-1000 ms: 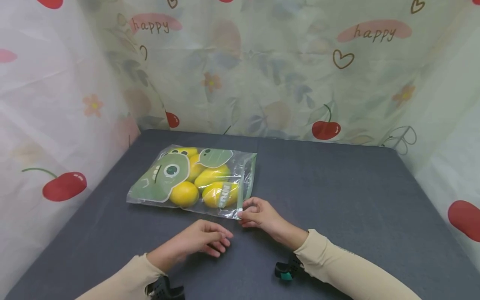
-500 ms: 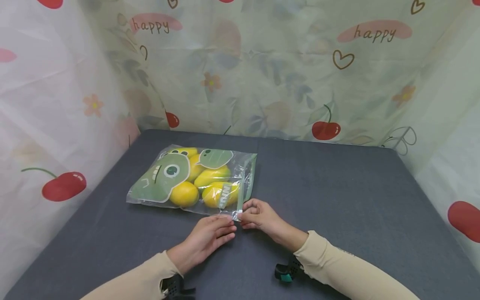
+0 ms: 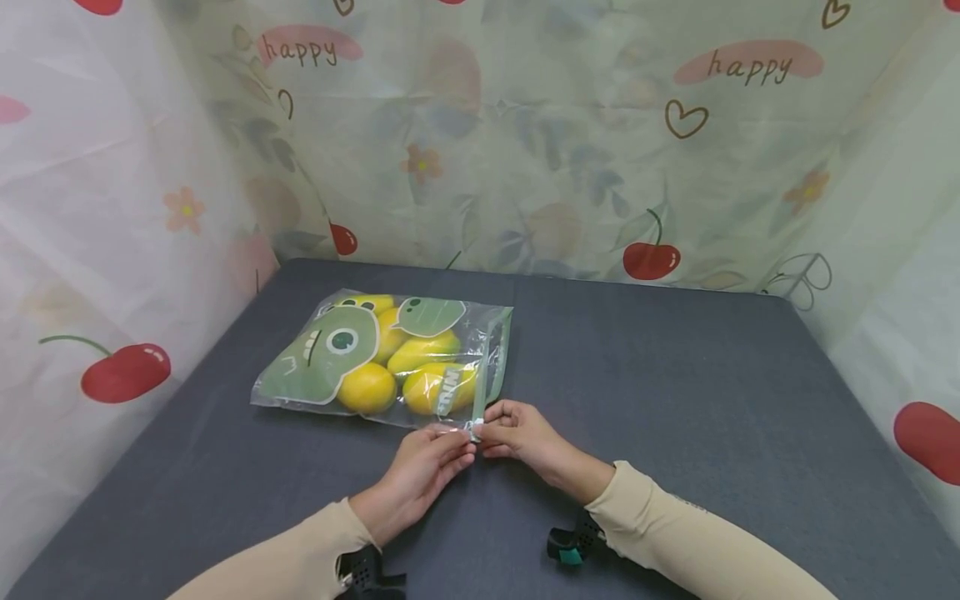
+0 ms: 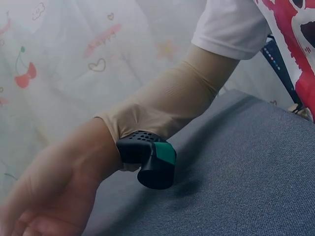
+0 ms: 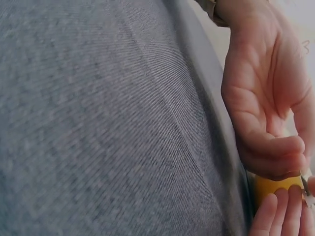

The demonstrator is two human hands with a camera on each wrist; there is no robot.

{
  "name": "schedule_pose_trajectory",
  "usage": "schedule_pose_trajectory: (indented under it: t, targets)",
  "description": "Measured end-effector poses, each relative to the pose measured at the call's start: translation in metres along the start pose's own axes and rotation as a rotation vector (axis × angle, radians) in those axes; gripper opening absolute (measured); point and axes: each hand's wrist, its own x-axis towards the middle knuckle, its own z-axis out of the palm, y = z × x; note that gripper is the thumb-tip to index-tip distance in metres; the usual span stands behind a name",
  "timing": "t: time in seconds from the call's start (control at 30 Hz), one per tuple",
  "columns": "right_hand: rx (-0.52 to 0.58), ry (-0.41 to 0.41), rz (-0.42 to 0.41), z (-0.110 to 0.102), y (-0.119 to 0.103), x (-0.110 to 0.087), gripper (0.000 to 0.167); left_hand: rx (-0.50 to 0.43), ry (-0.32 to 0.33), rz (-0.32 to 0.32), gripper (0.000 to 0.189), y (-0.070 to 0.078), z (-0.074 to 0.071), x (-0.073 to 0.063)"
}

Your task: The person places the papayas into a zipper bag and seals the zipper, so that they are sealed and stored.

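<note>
A clear zip bag (image 3: 468, 333) with a green cartoon monster print lies on the dark table. Several yellow, mango-like fruits (image 3: 427, 354) fill it, and its zip edge faces right. At the near right corner, my right hand (image 3: 521, 433) pinches the end of the zip strip (image 3: 481, 392) between thumb and fingers. Just left of it, my left hand (image 3: 423, 471) pinches the same corner, the fingertips of both hands almost meeting. In the right wrist view, a bit of yellow fruit (image 5: 275, 186) shows behind the fingers. The fingertips partly hide the pinched corner.
The dark cloth-covered table (image 3: 645, 375) stretches to the right of the bag. Patterned curtains (image 3: 525, 142) enclose its back and sides. Each wrist carries a black camera, such as the right one (image 3: 573, 542) with a green patch.
My left hand has moved up and right from the table in front of the bag to its near corner, where it now pinches. My right hand has stayed at that corner.
</note>
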Motion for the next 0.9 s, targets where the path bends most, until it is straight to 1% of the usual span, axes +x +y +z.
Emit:
schedule_pose_trajectory:
  t: [0.17, 0.33, 0.5, 0.67, 0.77, 0.9]
  targets:
    - [0.043, 0.018, 0.033, 0.002, -0.004, 0.000, 0.011, 0.011, 0.023, 0.007, 0.007, 0.000, 0.001, 0.002]
    - [0.103, 0.048, 0.062, 0.003, -0.010, 0.003, 0.011, 0.027, 0.037, 0.026, 0.011, 0.001, 0.002, 0.003]
    - [0.125, 0.080, 0.070, 0.002, -0.011, 0.012, 0.009, 0.026, 0.048, 0.035, 0.012, 0.002, 0.003, 0.004]
    - [0.144, 0.135, 0.065, -0.003, -0.012, 0.024, 0.007, 0.029, 0.045, 0.039, 0.010, 0.001, 0.003, 0.003]
    - [0.149, 0.180, 0.073, -0.009, -0.013, 0.032, 0.011, 0.033, 0.044, 0.048, 0.009, 0.001, 0.005, 0.001]
    - [0.129, 0.246, 0.077, -0.022, -0.017, 0.046, 0.023, 0.036, 0.035, 0.056, 0.008, -0.002, 0.007, 0.000]
